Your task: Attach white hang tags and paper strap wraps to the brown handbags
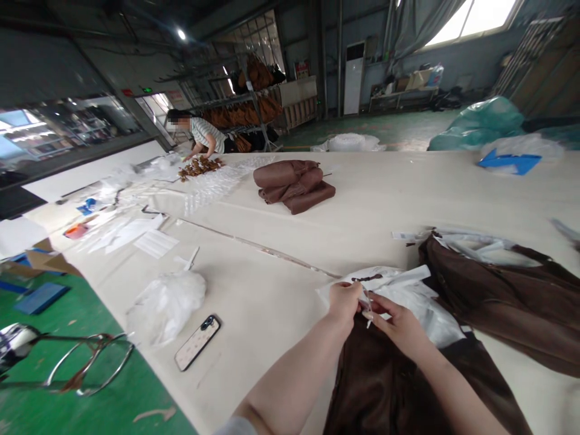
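Note:
My left hand (345,300) is closed, thumb and fingers pinched at the top edge of a dark brown leather-like bag (376,380). Facing it, my right hand (396,323) pinches a thin whitish strip (368,308) that runs between the two hands. Just beyond my fingertips lies a short dark braided cord (372,278). White plastic wrap (426,302) spreads out behind the bag. To the right lies a second dark brown bag (480,290), its opening showing white stuffing. What exactly my left fingertips grip is partly hidden.
A folded brown leather-like piece (294,184) lies across the table (244,284). Left are a phone (198,342), a crumpled plastic bag (167,302) and white papers (156,243). A co-worker (206,134) bends over the far end. A metal-framed stand (86,362) is beside the table.

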The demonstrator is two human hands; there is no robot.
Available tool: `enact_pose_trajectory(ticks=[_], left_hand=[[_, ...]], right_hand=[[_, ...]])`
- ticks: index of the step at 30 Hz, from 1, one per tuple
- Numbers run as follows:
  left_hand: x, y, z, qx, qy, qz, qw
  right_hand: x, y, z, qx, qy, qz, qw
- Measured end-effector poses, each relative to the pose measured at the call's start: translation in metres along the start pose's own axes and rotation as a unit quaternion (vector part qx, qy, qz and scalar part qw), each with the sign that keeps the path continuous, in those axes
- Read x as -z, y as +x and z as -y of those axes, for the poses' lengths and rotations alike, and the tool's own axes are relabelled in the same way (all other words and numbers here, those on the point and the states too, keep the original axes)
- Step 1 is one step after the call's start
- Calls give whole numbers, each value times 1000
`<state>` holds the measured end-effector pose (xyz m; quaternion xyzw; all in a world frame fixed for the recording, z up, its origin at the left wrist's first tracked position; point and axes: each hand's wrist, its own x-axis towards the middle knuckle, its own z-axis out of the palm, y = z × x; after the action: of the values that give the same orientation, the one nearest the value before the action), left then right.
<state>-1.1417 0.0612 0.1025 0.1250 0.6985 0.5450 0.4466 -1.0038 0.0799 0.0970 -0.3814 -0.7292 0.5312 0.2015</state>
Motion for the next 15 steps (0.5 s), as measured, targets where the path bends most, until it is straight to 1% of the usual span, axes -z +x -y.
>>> enact_pose_trajectory(ticks=[2,4,6,8,10,11,12,13,15], left_hand=[[-5,-3,0,-7,-16,-8,1000],[-8,-5,0,-13,-24,-4,1000],[-11,-7,1,-18,-25,7,999],[-13,-10,4,-20,-26,20,999],[-12,-17,8,-24,-8,45,999],[-11,-21,9,-43,22,63,997],[-8,-25,10,-80,66,84,991],[-5,-29,11,-132,120,102,979],[1,-34,9,-241,214,132,937]], right_hand=[[1,-4,6,40,-94,-49,994],[1,-7,11,84,-184,-103,974],[1,-7,13,112,-250,-147,950],[2,-4,13,128,-282,-168,936],[5,1,9,138,-285,-167,934],[7,4,6,140,-281,-165,935],[9,7,2,140,-274,-163,937],[11,9,-2,137,-266,-164,940],[15,14,-11,132,-255,-168,943]])
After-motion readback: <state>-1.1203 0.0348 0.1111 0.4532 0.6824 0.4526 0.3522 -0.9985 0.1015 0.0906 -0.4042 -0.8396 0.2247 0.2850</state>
